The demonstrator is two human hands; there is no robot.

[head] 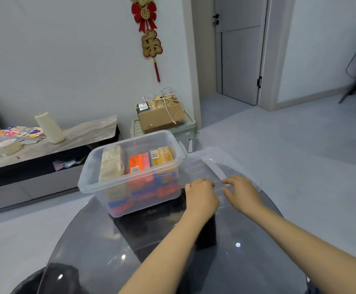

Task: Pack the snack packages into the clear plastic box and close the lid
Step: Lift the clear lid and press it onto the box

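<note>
The clear plastic box stands open on the dark glass table. Inside it stand a pale beige package, an orange and pink package and a yellow package, with more orange and blue packs lower down. The clear lid lies flat on the table just right of the box. My left hand rests on the lid's near edge with fingers curled over it. My right hand touches the same edge, fingers bent. Whether either hand truly grips the lid is unclear.
A low marble-topped cabinet with a cream vase stands at the left. A cardboard box sits on a green crate against the wall behind. Grey floor and a door lie to the right.
</note>
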